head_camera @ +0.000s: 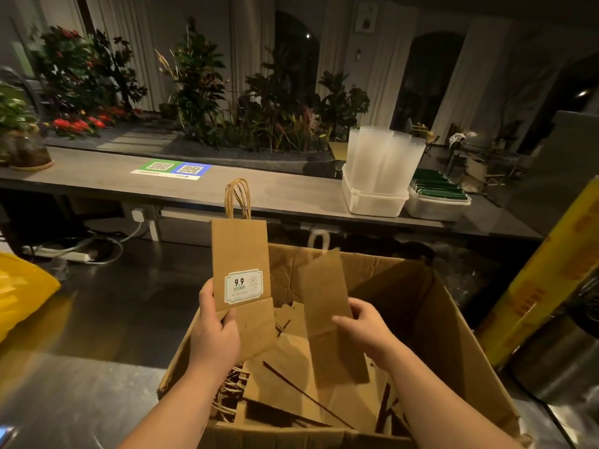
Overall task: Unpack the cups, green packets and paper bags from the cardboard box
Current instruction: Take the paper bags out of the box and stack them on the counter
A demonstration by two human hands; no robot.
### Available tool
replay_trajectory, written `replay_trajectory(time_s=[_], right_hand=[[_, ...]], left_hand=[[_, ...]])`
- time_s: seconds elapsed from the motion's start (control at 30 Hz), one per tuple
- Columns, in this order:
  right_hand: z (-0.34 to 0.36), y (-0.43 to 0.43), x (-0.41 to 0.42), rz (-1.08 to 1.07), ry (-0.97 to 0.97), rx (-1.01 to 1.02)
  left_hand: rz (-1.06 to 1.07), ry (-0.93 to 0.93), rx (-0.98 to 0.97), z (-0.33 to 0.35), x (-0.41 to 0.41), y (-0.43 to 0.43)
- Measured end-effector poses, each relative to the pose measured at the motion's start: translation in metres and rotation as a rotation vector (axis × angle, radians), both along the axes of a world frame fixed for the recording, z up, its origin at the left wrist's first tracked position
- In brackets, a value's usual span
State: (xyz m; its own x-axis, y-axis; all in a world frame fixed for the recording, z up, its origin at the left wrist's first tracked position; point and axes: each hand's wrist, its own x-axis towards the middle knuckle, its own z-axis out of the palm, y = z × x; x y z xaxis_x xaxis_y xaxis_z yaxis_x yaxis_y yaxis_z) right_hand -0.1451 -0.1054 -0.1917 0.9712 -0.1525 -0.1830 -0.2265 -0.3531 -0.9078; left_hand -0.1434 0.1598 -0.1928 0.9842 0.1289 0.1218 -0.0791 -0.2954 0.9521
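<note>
My left hand (pixel 215 332) pinches a flat kraft paper bag (pixel 240 251), twine-handled, its label reading "9.9"; my right hand (pixel 363 332) grips a second bag (pixel 327 296), plain. Both are held above the creased cardboard box (pixel 437 319); translucent cups (pixel 382 157) stand on the far counter (pixel 97 179).

"9.9" on paper bag (pixel 240 254) label (pixel 243 286)

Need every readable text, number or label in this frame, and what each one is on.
"9.9": white sticker on the stickered paper bag in the left hand.
Smaller print below it on the sticker: too blurred to read.
Green and blue QR sheet on the counter: codes only, caption too small.
Orange print on the yellow box at right: blurred.
No text shows on the plain paper bag in the right hand.
</note>
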Motion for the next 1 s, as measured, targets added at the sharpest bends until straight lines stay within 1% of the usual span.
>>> replay_trajectory(time_s=[0.1,0.2,0.23,0.3,0.33,0.37,0.43,0.47,0.5,0.53,0.6,0.63,0.7,0.8,0.87,0.93,0.97,1.0], right_hand=[[0.026,0.031,-0.005,-0.093,-0.179,0.214],[0.044,0.073,-0.014,-0.040,-0.270,0.279],[0.045,0.088,-0.018,0.008,-0.270,0.245],[0.038,0.109,-0.021,0.146,-0.286,0.004],[0.031,0.115,-0.021,0.185,-0.297,-0.087],[0.027,0.117,-0.019,0.178,-0.329,-0.159],[0.020,0.109,-0.010,0.048,-0.403,-0.305],[0.013,0.102,-0.004,-0.032,-0.408,-0.360],[0.011,0.094,-0.001,-0.083,-0.369,-0.367],[0.009,0.086,0.001,-0.096,-0.274,-0.227],[0.008,0.081,0.001,-0.043,-0.051,0.212],[0.006,0.081,0.001,0.009,0.012,0.330],[0.000,0.084,0.002,0.052,0.019,0.327],[-0.005,0.096,0.007,0.026,-0.006,0.311],[-0.004,0.100,0.011,0.046,-0.017,0.267],[-0.002,0.093,0.016,0.126,-0.006,0.248],[-0.002,0.086,0.019,0.139,0.006,0.214],[-0.006,0.075,0.023,0.129,0.020,0.125]], left_hand=[[-0.055,0.046,-0.016,0.001,0.000,0.000],[-0.146,0.108,-0.063,-0.001,-0.001,-0.001],[-0.171,0.117,-0.071,-0.001,-0.002,-0.001],[-0.210,0.112,-0.119,-0.002,-0.004,-0.002],[-0.218,0.103,-0.145,-0.002,-0.004,-0.002],[-0.218,0.093,-0.163,-0.001,-0.005,-0.001],[-0.213,0.077,-0.210,-0.002,-0.004,0.000],[-0.224,0.078,-0.239,-0.002,-0.004,0.000],[-0.234,0.083,-0.252,-0.003,-0.004,0.001],[-0.246,0.085,-0.252,-0.002,-0.004,0.000],[-0.272,0.082,-0.280,-0.002,-0.003,0.000],[-0.285,0.080,-0.304,-0.002,-0.003,-0.001],[-0.296,0.075,-0.341,-0.001,-0.003,-0.003],[-0.296,0.071,-0.352,-0.001,-0.003,-0.004],[-0.241,0.049,-0.252,-0.004,-0.003,-0.004],[-0.188,0.063,-0.161,-0.006,-0.002,-0.002],[-0.181,0.078,-0.146,-0.007,-0.001,-0.002],[-0.176,0.093,-0.141,-0.008,-0.001,-0.002]])
